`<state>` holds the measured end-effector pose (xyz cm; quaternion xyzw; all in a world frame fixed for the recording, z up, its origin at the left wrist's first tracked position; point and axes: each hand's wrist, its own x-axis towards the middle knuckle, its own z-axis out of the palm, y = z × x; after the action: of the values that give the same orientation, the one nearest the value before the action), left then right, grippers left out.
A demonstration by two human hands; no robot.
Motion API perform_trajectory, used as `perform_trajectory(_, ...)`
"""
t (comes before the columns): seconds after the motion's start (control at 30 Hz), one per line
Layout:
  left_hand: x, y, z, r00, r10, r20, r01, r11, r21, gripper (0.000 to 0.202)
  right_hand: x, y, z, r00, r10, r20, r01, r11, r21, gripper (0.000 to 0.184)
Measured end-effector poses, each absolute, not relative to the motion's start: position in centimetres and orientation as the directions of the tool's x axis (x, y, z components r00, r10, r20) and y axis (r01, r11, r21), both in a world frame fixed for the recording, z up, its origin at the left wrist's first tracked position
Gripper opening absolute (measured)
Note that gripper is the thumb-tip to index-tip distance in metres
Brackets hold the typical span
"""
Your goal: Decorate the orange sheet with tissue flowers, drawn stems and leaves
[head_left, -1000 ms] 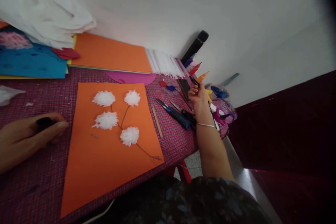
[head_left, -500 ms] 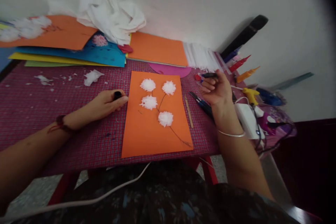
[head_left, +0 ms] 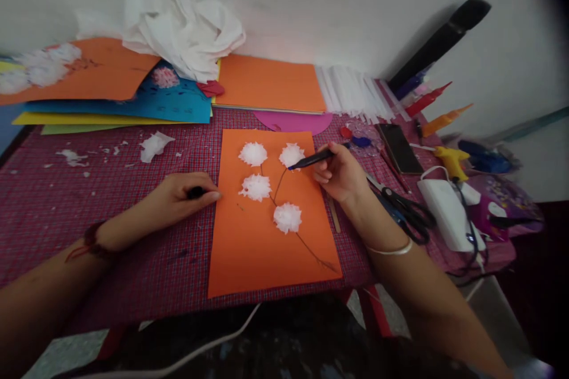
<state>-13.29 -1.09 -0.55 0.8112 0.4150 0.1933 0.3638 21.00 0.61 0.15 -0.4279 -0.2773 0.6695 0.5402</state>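
An orange sheet (head_left: 262,243) lies on the checked red tablecloth (head_left: 111,213), with several white tissue puffs (head_left: 287,217) on thin drawn stems. My right hand (head_left: 340,173) is closed round a black marker (head_left: 313,159), whose tip points at the upper right puff (head_left: 291,154). My left hand (head_left: 182,196) rests on the cloth at the sheet's left edge, fingers closed on a small black cap (head_left: 195,192).
Stacked coloured paper (head_left: 133,100) and crumpled white tissue (head_left: 182,23) lie at the back. At right are scissors (head_left: 402,201), a phone (head_left: 399,148), a yellow glue gun (head_left: 451,160), a white box with cable (head_left: 444,207), glue tubes (head_left: 438,121) and a wooden stick (head_left: 334,219).
My right hand came left from the tools at the right and brought the marker over the orange sheet. The view swung left and steadied. My left hand stayed by the sheet.
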Motion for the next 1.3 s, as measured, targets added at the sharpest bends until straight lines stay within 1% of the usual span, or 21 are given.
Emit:
perform_trajectory(0.13, -13.9, -1.3, -1.0, 0.66, 0.75, 0.041, 0.455, -0.443, 0.773, 0.027, 20.6, 0.1, -0.2, -0.041, 0.968, -0.246, -0.454, -0.237, -0.859, 0.028)
perform_trajectory(0.27, -14.2, -1.6, -1.0, 0.673, 0.738, 0.046, 0.449, -0.457, 0.767, 0.019, 20.3, -0.3, -0.5, -0.048, 0.973, -0.228, -0.368, -0.229, -0.901, 0.03)
perform_trajectory(0.33, -14.3, -1.7, -0.8, 0.679, 0.733, 0.046, 0.458, -0.472, 0.753, 0.017, 20.2, -0.5, -0.7, -0.017, 0.982, -0.191, -0.322, -0.186, -0.928, 0.028)
perform_trajectory(0.43, -14.3, -1.7, -0.6, 0.693, 0.719, 0.053, 0.46, -0.497, 0.735, 0.016, 20.0, -0.9, -0.8, 0.076, 0.987, -0.14, -0.245, -0.117, -0.962, 0.023)
perform_trajectory(0.53, -14.2, -1.6, -0.6, 0.698, 0.714, 0.063, 0.457, -0.511, 0.727, 0.015, 19.7, -1.3, -0.9, 0.128, 0.983, -0.131, -0.16, -0.11, -0.981, 0.02)
perform_trajectory(0.67, -14.2, -1.6, -0.6, 0.699, 0.707, 0.108, 0.437, -0.542, 0.718, 0.014, 19.6, -1.6, -0.9, 0.141, 0.983, -0.121, -0.084, -0.109, -0.99, 0.019)
perform_trajectory(0.73, -14.2, -1.6, -0.6, 0.701, 0.701, 0.13, 0.425, -0.557, 0.713, 0.013, 19.6, -1.6, -0.9, 0.143, 0.983, -0.118, -0.072, -0.109, -0.991, 0.018)
perform_trajectory(0.9, -14.4, -1.7, -1.0, 0.705, 0.7, 0.115, 0.426, -0.548, 0.72, 0.013, 19.4, -1.5, -0.8, 0.148, 0.981, -0.123, -0.05, -0.116, -0.992, 0.018)
perform_trajectory(1.3, -14.3, -1.6, -1.1, 0.69, 0.711, 0.137, 0.419, -0.546, 0.725, 0.014, 19.4, -1.6, -1.0, 0.148, 0.984, -0.097, -0.026, -0.095, -0.995, 0.018)
